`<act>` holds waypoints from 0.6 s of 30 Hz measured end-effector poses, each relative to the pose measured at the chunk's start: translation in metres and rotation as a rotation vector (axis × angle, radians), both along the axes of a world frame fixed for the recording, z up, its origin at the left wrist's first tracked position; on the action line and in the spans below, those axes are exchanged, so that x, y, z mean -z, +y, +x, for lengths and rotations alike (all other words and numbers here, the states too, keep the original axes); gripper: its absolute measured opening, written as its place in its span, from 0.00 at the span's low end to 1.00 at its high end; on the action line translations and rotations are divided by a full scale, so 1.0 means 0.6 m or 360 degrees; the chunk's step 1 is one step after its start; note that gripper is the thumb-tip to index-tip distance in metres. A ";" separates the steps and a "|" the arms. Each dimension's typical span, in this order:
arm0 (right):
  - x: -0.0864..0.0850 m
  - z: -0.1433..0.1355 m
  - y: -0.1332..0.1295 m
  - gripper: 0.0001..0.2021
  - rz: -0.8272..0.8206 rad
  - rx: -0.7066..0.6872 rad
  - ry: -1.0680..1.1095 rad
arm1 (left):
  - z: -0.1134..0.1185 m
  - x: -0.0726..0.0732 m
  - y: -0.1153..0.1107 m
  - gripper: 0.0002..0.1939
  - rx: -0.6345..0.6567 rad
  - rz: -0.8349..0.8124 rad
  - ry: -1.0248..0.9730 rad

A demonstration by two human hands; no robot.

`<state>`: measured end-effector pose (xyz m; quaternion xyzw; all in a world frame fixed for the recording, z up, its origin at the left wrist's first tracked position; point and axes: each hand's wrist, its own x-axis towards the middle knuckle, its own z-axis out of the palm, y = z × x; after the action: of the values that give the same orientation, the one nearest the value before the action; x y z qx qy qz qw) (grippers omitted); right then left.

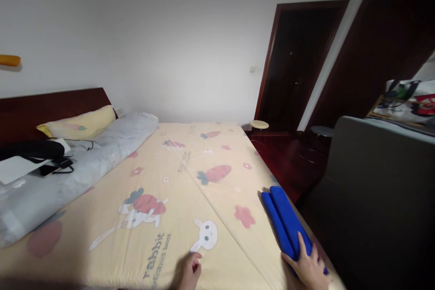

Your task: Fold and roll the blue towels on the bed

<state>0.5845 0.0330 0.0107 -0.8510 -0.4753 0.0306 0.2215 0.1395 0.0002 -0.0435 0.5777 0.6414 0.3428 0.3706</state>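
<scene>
The folded cloth (pixel 284 222) lies on the bed (pixel 176 199) at its right edge, under the right hand (pixel 307 269). The left hand (pixel 188 272) rests on the sheet well left of it. A rolled quilt (pixel 68 172) lies far left; a stool (pixel 258 125) stands beyond.

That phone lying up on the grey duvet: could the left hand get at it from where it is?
Probably not without leaning in. The left hand rests on the sheet at the near edge, while the phone lies far off on the rolled duvet. Nothing blocks the way.

Matt blue cloth (pixel 285 222) (folded); printed cotton-like sheet (pixel 190 176); glossy wood headboard (pixel 50 108).
</scene>
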 end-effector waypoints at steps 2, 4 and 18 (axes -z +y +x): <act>0.018 0.008 0.005 0.52 0.0034 0.0076 0.0033 | -0.005 0.000 0.001 0.13 0.0019 -0.0016 0.0044; 0.030 0.024 0.008 0.53 0.0030 0.0097 0.0077 | -0.009 0.000 0.002 0.12 0.0044 -0.0006 0.0081; -0.012 0.044 -0.036 0.40 -0.0167 -0.0174 -0.0114 | -0.008 -0.039 -0.003 0.16 0.0082 0.0013 0.0043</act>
<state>0.6110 0.0114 0.0181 -0.8347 -0.5265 0.0369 0.1574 0.1345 -0.0018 -0.0200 0.6002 0.6299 0.3279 0.3681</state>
